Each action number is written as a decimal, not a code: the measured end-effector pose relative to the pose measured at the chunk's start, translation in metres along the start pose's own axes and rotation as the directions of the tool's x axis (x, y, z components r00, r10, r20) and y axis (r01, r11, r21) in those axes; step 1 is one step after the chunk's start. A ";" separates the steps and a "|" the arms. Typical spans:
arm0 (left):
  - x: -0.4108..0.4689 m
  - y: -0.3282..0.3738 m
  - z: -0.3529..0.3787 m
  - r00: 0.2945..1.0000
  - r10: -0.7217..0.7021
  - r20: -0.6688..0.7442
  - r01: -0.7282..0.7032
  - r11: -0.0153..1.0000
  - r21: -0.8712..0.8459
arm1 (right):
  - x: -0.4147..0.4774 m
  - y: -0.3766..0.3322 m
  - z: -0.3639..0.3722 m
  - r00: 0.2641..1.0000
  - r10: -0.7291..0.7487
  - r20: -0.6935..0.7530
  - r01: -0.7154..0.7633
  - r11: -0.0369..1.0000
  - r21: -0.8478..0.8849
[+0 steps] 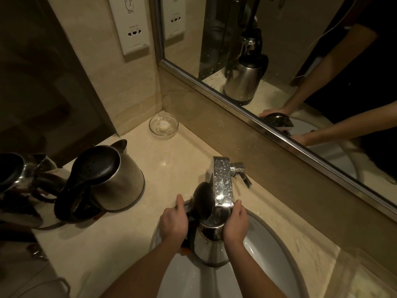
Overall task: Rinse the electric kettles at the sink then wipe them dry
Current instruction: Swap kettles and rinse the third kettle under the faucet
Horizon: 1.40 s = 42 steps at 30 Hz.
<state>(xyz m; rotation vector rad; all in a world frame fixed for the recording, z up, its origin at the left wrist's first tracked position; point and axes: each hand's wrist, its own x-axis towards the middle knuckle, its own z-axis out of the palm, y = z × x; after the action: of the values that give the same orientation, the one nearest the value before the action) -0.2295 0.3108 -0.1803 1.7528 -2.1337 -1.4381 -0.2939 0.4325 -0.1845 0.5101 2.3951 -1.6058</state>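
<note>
A wide metal-framed wall mirror (279, 50) is running along the back of the cream marble tabletop (171, 160), reflecting the person's arms. Set into that tabletop, the white oval sink (268, 254) is taking up the near right. A stainless-steel electric kettle with a closed black lid (120, 179) is standing upright on the left of the tabletop, and another steel kettle (15, 173) is sitting at the far left edge. The wet steel kettle with its black lid raised (209, 244) is being held upright over the sink, its mouth right under the droplet-covered square chrome faucet (222, 183). The left hand (173, 223) is gripping its black handle, fingers (180, 201) curled round it; the right hand (235, 224) is wrapping round the steel body. A small clear glass dish (163, 125) is sitting in the back corner.
</note>
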 end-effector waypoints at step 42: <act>-0.002 0.003 -0.003 1.000 0.018 0.014 -0.019 1.000 0.026 | 0.002 0.007 -0.001 0.999 -0.035 -0.011 0.035 0.999 0.017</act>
<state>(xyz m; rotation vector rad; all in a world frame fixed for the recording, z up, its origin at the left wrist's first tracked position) -0.2290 0.3105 -0.1757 1.7319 -2.1789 -1.4294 -0.2928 0.4358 -0.1904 0.4836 2.4128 -1.6441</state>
